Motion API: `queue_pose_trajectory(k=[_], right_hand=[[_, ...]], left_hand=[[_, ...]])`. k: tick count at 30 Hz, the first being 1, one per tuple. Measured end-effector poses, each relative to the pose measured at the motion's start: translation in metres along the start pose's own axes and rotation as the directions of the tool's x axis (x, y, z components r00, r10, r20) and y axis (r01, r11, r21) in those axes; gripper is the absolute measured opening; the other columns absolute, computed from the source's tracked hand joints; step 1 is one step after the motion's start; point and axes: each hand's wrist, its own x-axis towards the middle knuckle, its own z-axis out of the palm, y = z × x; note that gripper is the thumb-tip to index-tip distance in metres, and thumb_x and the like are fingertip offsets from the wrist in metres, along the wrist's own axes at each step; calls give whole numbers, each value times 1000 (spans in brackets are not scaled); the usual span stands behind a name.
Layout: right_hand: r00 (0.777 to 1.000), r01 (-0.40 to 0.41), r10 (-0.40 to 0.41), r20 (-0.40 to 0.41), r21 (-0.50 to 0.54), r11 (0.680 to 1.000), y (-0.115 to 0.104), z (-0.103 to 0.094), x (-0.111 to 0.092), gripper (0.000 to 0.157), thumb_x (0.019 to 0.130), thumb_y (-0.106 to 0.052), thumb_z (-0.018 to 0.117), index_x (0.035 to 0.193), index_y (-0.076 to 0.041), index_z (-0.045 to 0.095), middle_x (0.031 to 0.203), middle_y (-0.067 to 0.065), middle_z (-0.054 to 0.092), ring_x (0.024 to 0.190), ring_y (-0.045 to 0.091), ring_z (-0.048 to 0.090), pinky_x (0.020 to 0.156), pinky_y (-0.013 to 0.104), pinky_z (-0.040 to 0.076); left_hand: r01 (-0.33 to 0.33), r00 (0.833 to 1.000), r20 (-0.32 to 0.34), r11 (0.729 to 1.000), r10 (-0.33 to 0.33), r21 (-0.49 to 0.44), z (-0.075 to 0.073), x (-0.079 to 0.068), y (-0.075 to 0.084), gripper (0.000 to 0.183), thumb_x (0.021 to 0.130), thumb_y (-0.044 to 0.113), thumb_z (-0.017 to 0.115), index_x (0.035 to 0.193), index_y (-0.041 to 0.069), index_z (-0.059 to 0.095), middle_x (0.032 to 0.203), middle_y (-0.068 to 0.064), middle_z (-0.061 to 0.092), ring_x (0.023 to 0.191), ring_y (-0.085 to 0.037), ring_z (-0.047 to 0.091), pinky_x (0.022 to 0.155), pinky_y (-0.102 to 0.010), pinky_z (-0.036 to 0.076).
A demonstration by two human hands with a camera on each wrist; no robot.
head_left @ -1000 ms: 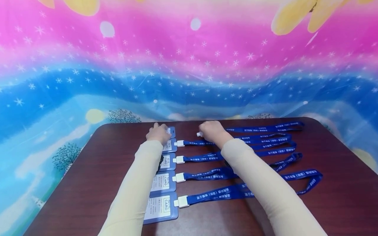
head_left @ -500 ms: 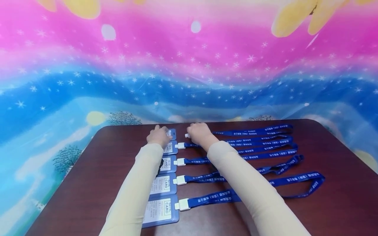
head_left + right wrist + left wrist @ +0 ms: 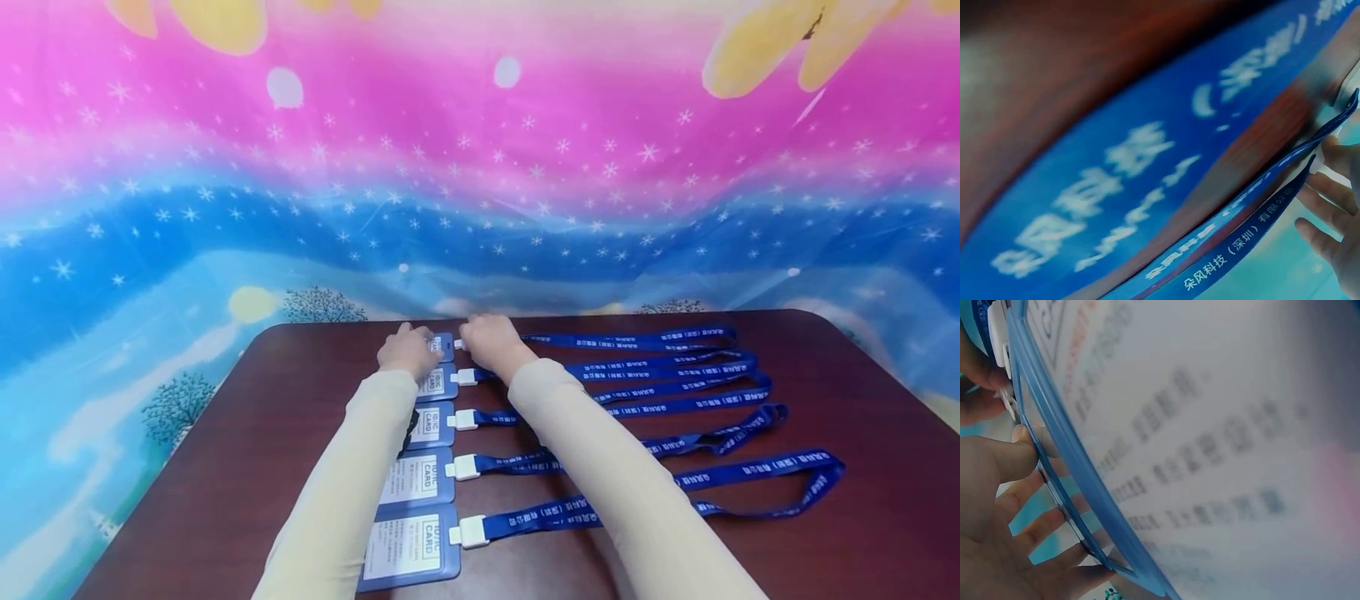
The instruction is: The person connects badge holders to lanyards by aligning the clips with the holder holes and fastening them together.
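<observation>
At the far end of the table, my left hand (image 3: 408, 350) holds the last blue-edged badge holder (image 3: 445, 346) of a row. In the left wrist view, the thumb and fingers (image 3: 1032, 528) of that hand pinch its edge. My right hand (image 3: 491, 343) grips the white clip (image 3: 460, 343) of the farthest blue lanyard (image 3: 630, 341), close to the holder's slotted end. A small gap seems to separate clip and holder; contact is hard to tell. In the right wrist view, the lanyard strap (image 3: 1229, 256) trails from the fingers (image 3: 1316, 237).
Several badge holders (image 3: 408, 546) lie in a column nearer me, each joined by a white clip (image 3: 472, 532) to a blue lanyard (image 3: 757, 473) stretched rightward. They rest on a dark red-brown table (image 3: 247, 467). A colourful snowflake backdrop (image 3: 480, 208) hangs behind its far edge.
My right hand has moved left with the white clip, bringing it close to the badge holder and drawing its lanyard along. The left hand stays at the holder.
</observation>
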Motion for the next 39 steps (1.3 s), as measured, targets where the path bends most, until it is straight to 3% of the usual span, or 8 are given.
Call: queue_pose_trajectory(k=[12,24,39], right_hand=[[1000,7,-9,22,90,996,-5,-1,9,17,98,-23,64,107,-13,74,98,2,71,88,19,67,83,34,56],[999,35,-37,27,51,998,-7,-4,13,17,99,-21,63,110,-13,73,102,3,71,93,20,67,84,34,55],[999,47,-48,21,62,997,-7,-3,17,15,98,-18,63,108,-11,72,100,5,70,91,22,66,83,36,55]], left_hand=[[-28,999,16,999,28,-17,-6,-9,-2,51,96,34,64,141,11,56,139,-20,46,117,-38,54,95,-54,47],[-19,1000,17,997,20,-76,-7,-6,-2,53,95,34,66,141,10,56,138,-21,46,108,-36,55,91,-52,49],[-33,999,-10,997,32,-69,-4,-4,-2,50,93,33,67,137,11,59,131,-20,50,108,-35,56,90,-51,50]])
